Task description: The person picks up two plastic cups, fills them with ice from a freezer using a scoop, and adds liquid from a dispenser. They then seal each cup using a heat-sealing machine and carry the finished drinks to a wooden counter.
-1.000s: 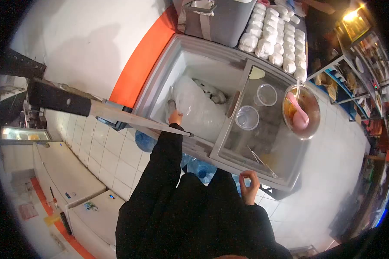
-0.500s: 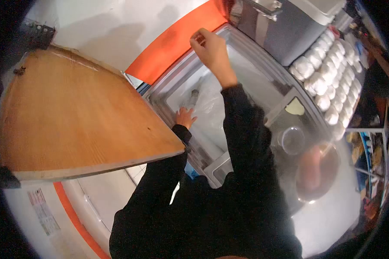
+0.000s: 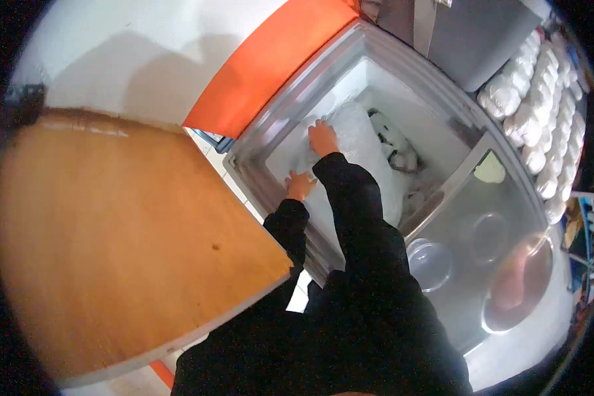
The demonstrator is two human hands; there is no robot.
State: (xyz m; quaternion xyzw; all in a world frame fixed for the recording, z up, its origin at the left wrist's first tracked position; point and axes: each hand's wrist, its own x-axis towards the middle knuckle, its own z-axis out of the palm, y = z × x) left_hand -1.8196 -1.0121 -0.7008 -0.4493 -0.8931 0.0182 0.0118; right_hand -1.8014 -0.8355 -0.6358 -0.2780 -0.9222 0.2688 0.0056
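Inside an open chest freezer (image 3: 290, 99) lies a large white, filmy plastic bag (image 3: 366, 148), bulky and wrinkled. My right hand (image 3: 323, 138) is at the bag's upper left part, its fingers bent into the plastic. Lower and to the left, my left hand (image 3: 300, 185) rests against the bag's near left side with its fingers apart. Both arms are in black sleeves. To the bag's right, black-and-white packets (image 3: 393, 142) show deeper in the freezer; their contents cannot be made out.
A clear sliding lid (image 3: 462, 264) covers the freezer's right part, with round clear covers (image 3: 430, 265) on it. A wooden board (image 3: 132, 244) juts in from the left. Behind stand a grey box (image 3: 482, 46) and rows of white wrapped bundles (image 3: 534, 112). An orange panel (image 3: 264, 66) edges the back.
My right hand has come down from above the freezer's back edge onto the plastic bag. My left hand stays low on the left. The view has shifted, and the black-and-white packets now show.
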